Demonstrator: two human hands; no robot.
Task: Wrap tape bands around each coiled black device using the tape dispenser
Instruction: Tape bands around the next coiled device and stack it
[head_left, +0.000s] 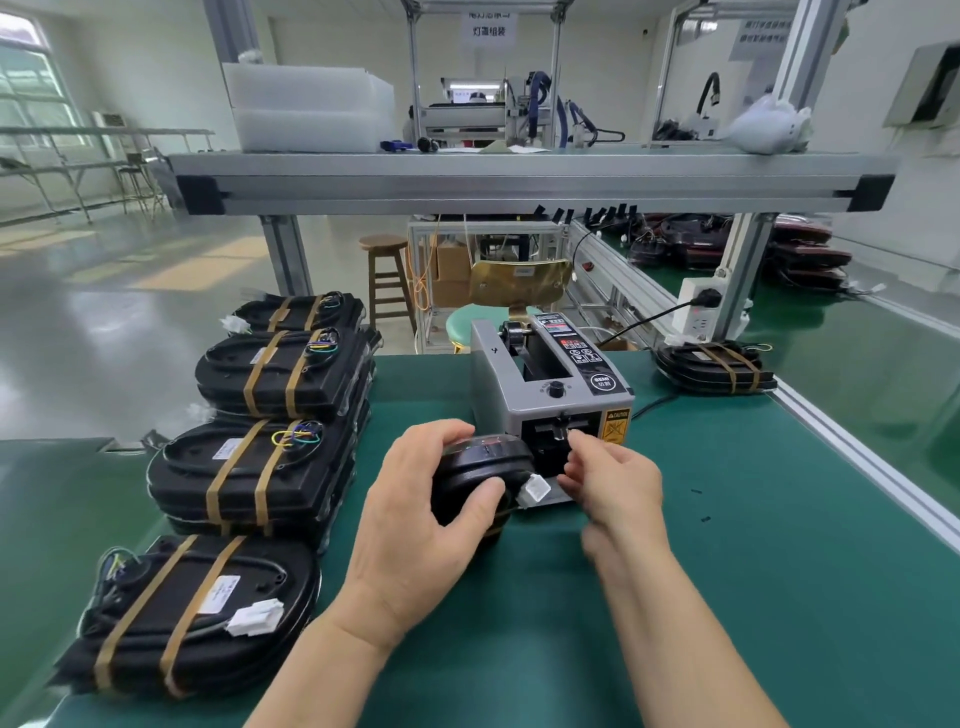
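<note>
My left hand (426, 514) grips a coiled black device (483, 467) on edge just in front of the grey tape dispenser (550, 395). A white connector (533, 491) sticks out of the device toward my right hand (613, 483). That hand's fingertips are pinched together at the dispenser's outlet slot (558, 431); the tape itself is too thin and blurred to make out. Several black devices bound with tan tape bands (249, 473) lie stacked along the left of the green mat (727, 571).
Another taped stack (717, 366) lies at the mat's back right, near a white power strip (698, 306). An aluminium shelf (519, 176) spans overhead. The bench's metal edge rail (872, 457) runs along the right. A wooden stool (387, 275) stands behind the bench.
</note>
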